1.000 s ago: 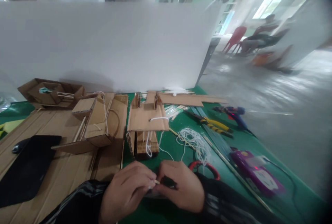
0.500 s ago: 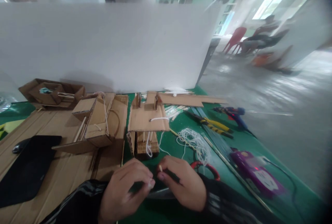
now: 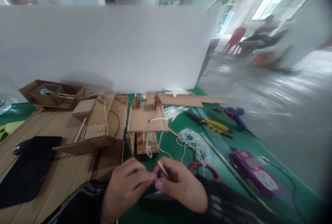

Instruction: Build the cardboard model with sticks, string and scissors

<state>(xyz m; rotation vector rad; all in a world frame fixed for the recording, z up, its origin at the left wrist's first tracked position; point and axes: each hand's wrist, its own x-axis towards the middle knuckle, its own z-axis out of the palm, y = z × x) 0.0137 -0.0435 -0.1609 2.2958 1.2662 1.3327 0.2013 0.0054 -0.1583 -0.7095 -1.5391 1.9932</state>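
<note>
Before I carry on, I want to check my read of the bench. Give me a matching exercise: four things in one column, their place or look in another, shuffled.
Things
1. short stick
2. string
3. pliers
4. power strip

Place or look
A. purple
B. a loose white tangle
C. held in the right hand
D. yellow-and-black handles

Pairs: 1-C, 2-B, 3-D, 4-A

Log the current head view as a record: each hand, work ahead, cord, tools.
left hand: fingertips pinched, near right fingertips; contents unclear
right hand: holds short pale wooden stick
ahead: brown corrugated cardboard assembly
cord: tangled white cord pile, right of assembly
tools: pliers with yellow-and-black handles; blue pistol-shaped tool
</note>
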